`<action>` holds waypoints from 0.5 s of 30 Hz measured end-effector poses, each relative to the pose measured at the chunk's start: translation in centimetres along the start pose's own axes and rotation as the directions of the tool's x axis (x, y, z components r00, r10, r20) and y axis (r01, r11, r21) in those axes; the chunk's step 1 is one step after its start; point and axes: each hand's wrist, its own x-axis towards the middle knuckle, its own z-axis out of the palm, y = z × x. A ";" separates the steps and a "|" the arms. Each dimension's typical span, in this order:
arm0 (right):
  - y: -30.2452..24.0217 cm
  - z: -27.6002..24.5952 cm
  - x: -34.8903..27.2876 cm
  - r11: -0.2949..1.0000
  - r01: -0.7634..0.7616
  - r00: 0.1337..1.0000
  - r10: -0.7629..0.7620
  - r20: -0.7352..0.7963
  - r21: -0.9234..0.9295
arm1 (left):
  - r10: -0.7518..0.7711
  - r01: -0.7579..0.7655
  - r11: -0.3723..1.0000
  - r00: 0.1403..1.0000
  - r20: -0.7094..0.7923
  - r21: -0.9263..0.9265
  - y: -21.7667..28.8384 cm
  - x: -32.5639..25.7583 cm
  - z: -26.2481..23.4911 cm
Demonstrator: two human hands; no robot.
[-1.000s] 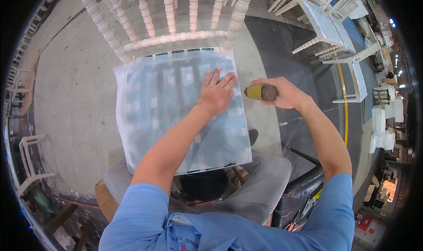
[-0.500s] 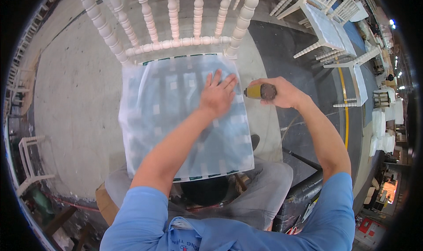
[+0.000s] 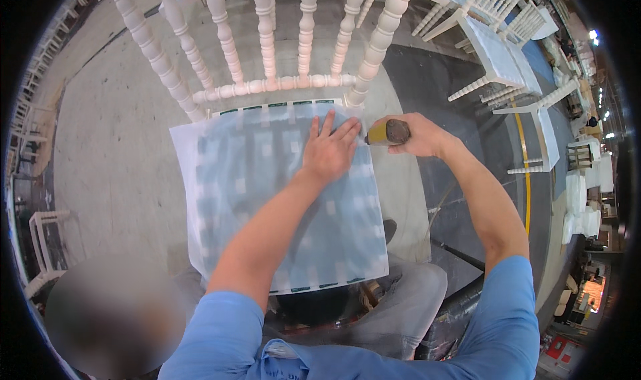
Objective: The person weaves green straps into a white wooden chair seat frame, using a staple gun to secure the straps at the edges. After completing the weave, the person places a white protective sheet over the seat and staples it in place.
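Observation:
In front of me is a cream chair with a turned-spindle back (image 3: 267, 46). Thin, sheer white fabric (image 3: 267, 206) covers its seat, with a woven strap pattern showing through. My left hand (image 3: 328, 149) lies flat on the fabric near the back right corner, fingers spread. My right hand (image 3: 422, 134) grips a staple gun (image 3: 387, 132) with a yellow-green body and a dark, worn end. Its nose points left and meets the seat's right edge, just beside my left fingertips; whether it presses on the fabric I cannot tell.
More cream chairs (image 3: 491, 53) with pale seats stand at the far right, one tipped over (image 3: 544, 136). Another chair frame (image 3: 40, 246) is at the left edge. My grey-trousered knee (image 3: 424, 290) lies under the seat's near right corner. A round blurred patch covers the lower left.
The staple gun has moved left and slightly up to the seat's edge. The chair has shifted slightly nearer to me, and the fabric's left edge lies spread further out. My left hand stays flat.

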 end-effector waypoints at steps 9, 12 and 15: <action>0.9 -0.7 2.7 0.996 0.014 0.990 -0.001 -0.144 0.084 | -0.147 0.146 0.989 0.983 0.110 0.019 0.0 0.5 -0.2; 1.0 -0.7 3.7 0.994 -0.058 0.990 0.068 -0.120 0.088 | -0.150 0.149 0.989 0.978 0.142 0.018 0.0 0.5 -0.2; 1.5 -0.6 3.1 0.989 -0.070 0.982 0.091 -0.167 0.127 | -0.122 0.124 0.992 0.985 0.119 -0.007 0.7 0.8 -0.2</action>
